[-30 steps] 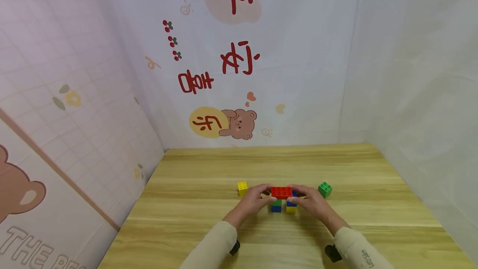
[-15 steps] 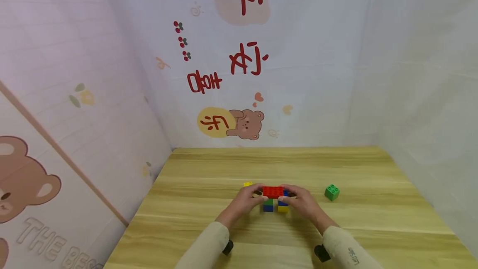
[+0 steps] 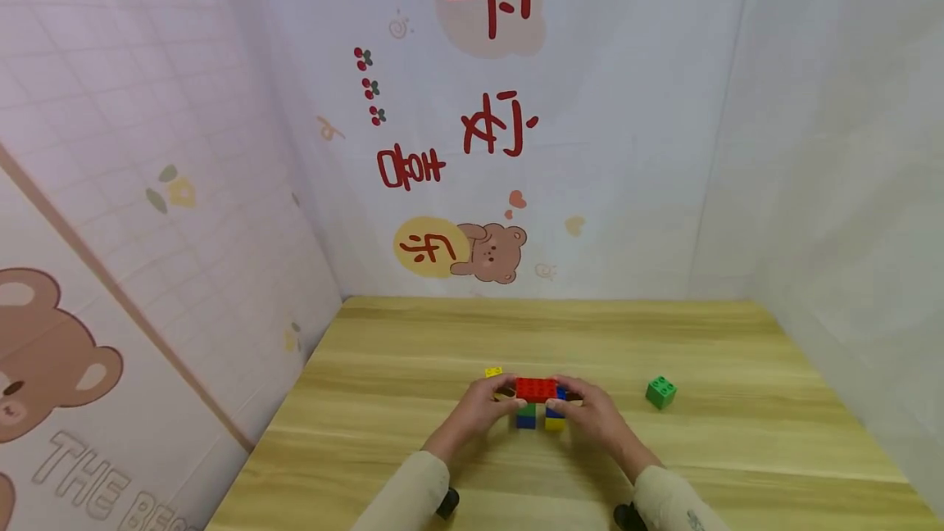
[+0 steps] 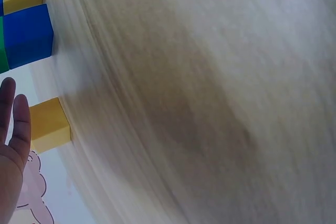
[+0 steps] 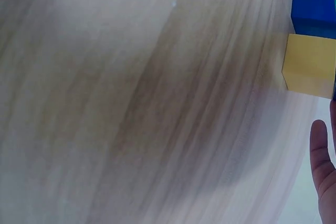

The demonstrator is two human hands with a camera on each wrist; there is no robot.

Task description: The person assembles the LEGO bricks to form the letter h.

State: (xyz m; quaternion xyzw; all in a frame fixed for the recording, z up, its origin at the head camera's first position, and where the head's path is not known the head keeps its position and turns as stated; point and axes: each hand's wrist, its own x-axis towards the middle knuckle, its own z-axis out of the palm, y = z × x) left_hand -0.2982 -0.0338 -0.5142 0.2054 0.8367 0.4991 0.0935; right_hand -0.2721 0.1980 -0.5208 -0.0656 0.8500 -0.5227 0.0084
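A red brick [image 3: 536,390] spans the tops of two short stacks in the head view. Green [image 3: 526,410] over blue [image 3: 526,423] makes up the left stack; on the right, a blue brick [image 3: 556,410] is over a yellow one [image 3: 555,424]. My left hand [image 3: 483,410] pinches the red brick's left end between thumb and fingers. At its other end my right hand [image 3: 592,415] grips it the same way. The left wrist view catches the left stack's blue brick [image 4: 29,38] above my fingers; the right wrist view shows the yellow base brick [image 5: 310,66].
Beyond my left hand stands a loose yellow brick [image 3: 493,371], partly hidden by that hand. A green brick [image 3: 661,392] lies apart to the right on the wooden table [image 3: 737,457]. Printed cloth walls [image 3: 627,187] enclose the table's back and sides.
Both hands, the red brick and the two stacks have shifted left together, nearer the loose yellow brick and farther from the loose green one. The head view has also turned slightly.
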